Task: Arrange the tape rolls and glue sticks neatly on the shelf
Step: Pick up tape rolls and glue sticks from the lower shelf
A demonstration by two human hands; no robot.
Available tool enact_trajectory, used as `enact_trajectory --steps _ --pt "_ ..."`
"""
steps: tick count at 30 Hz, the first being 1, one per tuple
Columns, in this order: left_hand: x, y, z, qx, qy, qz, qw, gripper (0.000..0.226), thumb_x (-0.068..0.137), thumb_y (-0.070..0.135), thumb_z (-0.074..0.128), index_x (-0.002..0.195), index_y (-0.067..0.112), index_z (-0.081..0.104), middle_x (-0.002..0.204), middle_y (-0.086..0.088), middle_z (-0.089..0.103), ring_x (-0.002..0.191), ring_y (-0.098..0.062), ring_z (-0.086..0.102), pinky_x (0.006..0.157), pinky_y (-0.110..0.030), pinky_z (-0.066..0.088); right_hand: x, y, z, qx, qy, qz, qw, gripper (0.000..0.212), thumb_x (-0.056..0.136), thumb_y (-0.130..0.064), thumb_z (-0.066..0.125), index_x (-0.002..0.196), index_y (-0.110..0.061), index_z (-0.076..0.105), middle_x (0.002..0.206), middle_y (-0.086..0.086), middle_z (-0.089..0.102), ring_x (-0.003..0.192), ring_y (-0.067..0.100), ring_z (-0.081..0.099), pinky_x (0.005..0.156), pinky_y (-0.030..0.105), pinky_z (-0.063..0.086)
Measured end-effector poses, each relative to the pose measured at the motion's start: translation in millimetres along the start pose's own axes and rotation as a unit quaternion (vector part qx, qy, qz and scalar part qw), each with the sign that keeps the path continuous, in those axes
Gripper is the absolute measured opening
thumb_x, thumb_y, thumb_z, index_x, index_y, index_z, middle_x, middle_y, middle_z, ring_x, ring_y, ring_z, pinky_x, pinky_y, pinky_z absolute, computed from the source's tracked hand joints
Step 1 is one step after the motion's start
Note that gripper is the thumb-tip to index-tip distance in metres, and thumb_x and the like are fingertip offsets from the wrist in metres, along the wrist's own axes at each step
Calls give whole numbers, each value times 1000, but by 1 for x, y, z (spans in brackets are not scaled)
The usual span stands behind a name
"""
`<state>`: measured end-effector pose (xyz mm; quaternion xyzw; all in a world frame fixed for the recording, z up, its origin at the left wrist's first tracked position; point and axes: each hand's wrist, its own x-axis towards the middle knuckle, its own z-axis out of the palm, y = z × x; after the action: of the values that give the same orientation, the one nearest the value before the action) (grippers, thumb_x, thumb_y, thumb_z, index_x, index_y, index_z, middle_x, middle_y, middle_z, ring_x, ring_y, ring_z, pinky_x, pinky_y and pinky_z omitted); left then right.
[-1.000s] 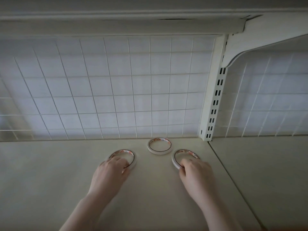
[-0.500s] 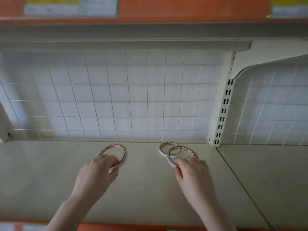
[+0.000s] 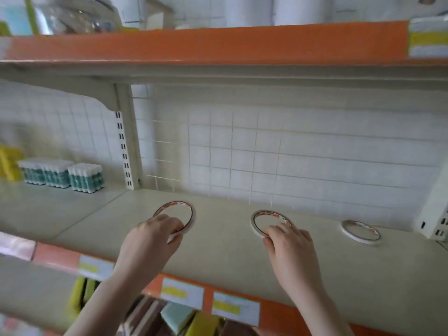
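While gripped, one tape roll [image 3: 175,216] per hand: left hand [image 3: 148,241], right hand [image 3: 292,251].

No writing can be read anywhere. The price labels [image 3: 182,292] on the orange shelf edge [image 3: 278,309] show only blurred yellow bars. The tape rolls [image 3: 270,223] carry a red printed pattern on the inner core, too small to make out. The glue sticks [image 3: 86,177] show green wrappers, their print illegible.
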<state>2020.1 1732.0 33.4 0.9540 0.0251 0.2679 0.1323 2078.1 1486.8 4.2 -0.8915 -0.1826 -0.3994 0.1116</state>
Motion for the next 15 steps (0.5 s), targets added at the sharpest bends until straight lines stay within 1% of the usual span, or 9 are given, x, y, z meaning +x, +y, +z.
enact_trajectory --steps 7,9,10,11,12,14,15 --pt "-8 -142 -69 41 19 -8 999 7 84 24 62 89 22 67 88 5 64 83 -24 62 65 -33 48 31 -152 44 63 21 -18 998 22 58 -9 83 68 -16 65 63 -1 61 60 25 63 54 35 48" --pt "-9 -177 -84 42 27 -8 999 6 83 22 63 87 22 68 87 4 64 82 -25 62 64 -32 46 41 -189 58 77 26 -28 996 7 70 -13 72 70 -16 66 64 -1 61 62 26 63 56 34 48" --pt "-9 -195 -90 43 29 -9 999 6 82 21 64 87 22 68 86 4 64 80 -25 62 63 -32 45 46 -206 63 83 26 -31 996 6 75 -18 62 71 -17 66 65 -1 62 63 25 63 56 33 47" --pt "-9 -211 -96 42 33 -11 998 5 82 20 64 85 22 67 84 4 64 78 -25 62 62 -31 46 51 -223 69 88 24 -38 995 16 77 -22 52 70 -18 65 65 -2 62 63 25 63 56 33 47" --pt "-9 -228 -100 36 41 -8 998 4 80 20 64 83 21 67 82 4 64 76 -26 62 62 -32 48 57 -238 74 92 19 -46 995 18 77 -23 48 70 -18 65 65 -2 61 63 25 63 56 32 46" --pt "-11 -265 -109 21 48 -11 999 4 76 19 63 79 20 66 77 3 63 71 -27 62 62 -37 51 72 -275 89 101 17 -65 993 9 73 -18 56 68 -17 63 65 -1 61 63 26 62 57 32 46" --pt "-10 -269 -109 18 49 -6 999 4 75 18 65 78 20 66 76 3 63 69 -26 61 62 -38 51 75 -280 87 104 17 -63 992 5 72 -14 61 68 -16 63 65 0 61 63 26 63 57 32 46"
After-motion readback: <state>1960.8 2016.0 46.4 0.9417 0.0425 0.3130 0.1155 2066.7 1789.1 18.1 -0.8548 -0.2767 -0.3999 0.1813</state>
